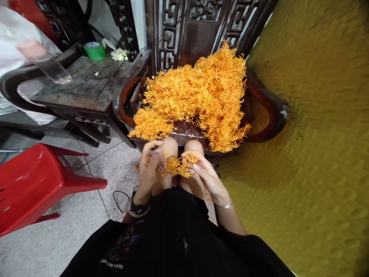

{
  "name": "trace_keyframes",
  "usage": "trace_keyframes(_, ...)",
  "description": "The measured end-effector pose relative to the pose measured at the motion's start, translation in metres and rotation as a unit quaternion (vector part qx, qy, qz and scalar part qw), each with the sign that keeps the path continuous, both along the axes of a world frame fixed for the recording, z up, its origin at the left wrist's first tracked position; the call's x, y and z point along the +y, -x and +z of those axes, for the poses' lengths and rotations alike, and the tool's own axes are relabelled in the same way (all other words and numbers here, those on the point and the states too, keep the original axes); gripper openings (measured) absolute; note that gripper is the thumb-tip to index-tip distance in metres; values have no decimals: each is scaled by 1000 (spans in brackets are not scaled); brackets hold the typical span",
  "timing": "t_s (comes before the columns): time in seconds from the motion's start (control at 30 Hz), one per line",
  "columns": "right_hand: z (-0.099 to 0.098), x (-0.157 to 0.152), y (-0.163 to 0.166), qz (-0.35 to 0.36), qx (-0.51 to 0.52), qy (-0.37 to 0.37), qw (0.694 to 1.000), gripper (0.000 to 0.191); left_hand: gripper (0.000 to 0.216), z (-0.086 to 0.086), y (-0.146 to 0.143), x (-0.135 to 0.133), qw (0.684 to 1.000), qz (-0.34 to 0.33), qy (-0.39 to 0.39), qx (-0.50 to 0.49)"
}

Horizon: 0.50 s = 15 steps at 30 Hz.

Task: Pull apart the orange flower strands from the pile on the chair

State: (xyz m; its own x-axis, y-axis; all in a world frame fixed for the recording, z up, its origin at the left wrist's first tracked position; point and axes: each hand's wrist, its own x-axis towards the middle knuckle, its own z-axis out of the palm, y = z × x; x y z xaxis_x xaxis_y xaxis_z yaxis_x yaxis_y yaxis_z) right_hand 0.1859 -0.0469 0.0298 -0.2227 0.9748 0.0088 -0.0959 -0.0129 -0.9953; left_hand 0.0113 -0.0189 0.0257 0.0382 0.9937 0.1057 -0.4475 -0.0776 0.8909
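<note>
A small bunch of orange plastic sprigs (180, 165) hangs over my knees, held between both hands. My left hand (150, 171) is closed on its left end, fingers curled. My right hand (206, 175) pinches its right end near a small orange ring. Just beyond my knees a big heap of the same orange sprigs (198, 92) covers the seat of a dark carved wooden chair (268, 111). A few orange bits lie on the floor by my left hand.
A red plastic stool (37, 181) lies at the left on the speckled tile floor. A dark wooden side table (86, 82) holds a green tape roll (95, 50), white flowers and a clear bottle (47, 63). A yellow woven sheet (317, 134) fills the right side.
</note>
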Motion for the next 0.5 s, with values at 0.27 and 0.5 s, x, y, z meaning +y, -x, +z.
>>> trace_keyframes(0.27,2,0,12,-9,-15,-23,1000,37,20,17,5,-21,899,-25,-247,361)
trace_keyframes(0.5,-5,-5,25,-89,-172,-126,973,38,20,14,1,-17,896,-9,-172,409)
